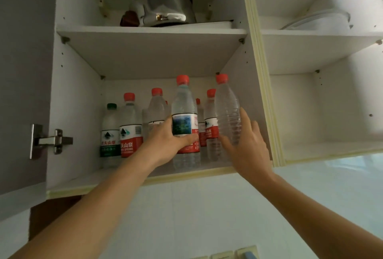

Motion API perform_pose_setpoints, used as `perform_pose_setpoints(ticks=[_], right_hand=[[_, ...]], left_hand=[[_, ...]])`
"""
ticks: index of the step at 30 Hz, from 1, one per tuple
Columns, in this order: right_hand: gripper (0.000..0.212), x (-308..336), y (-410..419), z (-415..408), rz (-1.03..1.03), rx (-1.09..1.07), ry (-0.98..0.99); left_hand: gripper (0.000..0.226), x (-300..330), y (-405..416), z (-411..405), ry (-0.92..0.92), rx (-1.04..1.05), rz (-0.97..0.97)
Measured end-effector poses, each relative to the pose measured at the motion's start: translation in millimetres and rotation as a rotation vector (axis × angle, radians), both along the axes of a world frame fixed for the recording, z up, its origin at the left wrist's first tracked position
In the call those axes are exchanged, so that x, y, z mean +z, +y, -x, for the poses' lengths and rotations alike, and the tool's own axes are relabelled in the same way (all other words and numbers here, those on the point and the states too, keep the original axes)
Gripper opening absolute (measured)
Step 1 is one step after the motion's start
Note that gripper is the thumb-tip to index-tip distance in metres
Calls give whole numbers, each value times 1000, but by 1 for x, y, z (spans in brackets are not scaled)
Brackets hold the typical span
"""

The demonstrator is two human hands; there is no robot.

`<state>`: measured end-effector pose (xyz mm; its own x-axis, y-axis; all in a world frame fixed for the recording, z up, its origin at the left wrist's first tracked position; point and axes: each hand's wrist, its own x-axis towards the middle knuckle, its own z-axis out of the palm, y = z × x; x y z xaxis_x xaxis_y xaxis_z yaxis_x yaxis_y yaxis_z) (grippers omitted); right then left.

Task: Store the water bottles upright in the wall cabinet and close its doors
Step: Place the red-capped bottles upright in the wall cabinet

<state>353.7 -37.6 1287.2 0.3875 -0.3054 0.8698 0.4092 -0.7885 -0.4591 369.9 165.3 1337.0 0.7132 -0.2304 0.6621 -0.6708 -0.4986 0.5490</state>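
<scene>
The white wall cabinet (157,172) stands open above me. On its lower shelf several water bottles stand upright, one with a green cap (109,134) at the left, the others red-capped. My left hand (167,138) is wrapped around a red-labelled bottle (184,113) standing at the shelf's front. My right hand (246,145) grips an unlabelled clear bottle (227,109) by its lower part, upright near the compartment's right wall. Whether that bottle's base rests on the shelf is hidden by the hand.
A steel kettle (163,4) sits on the upper shelf. The left door (22,72) is swung open, its hinge (49,140) showing. The right compartment (323,113) holds a white dish (319,21) up top. Tiled wall below.
</scene>
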Motion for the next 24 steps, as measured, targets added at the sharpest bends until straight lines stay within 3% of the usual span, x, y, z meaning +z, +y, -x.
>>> perform_pose_setpoints(ticks=[5, 9, 18, 24], right_hand=[[84, -15, 7, -6, 15, -149, -63], [83, -13, 5, -9, -31, -140, -68], [86, -5, -1, -13, -78, -78, 45], [86, -6, -4, -12, -64, -64, 47]], left_hand=[[57, -6, -12, -9, 73, -179, 63], [59, -13, -22, -13, 25, -167, 95], [59, -23, -45, -10, -58, 67, 49], [57, -25, -27, -3, 1, 154, 24]])
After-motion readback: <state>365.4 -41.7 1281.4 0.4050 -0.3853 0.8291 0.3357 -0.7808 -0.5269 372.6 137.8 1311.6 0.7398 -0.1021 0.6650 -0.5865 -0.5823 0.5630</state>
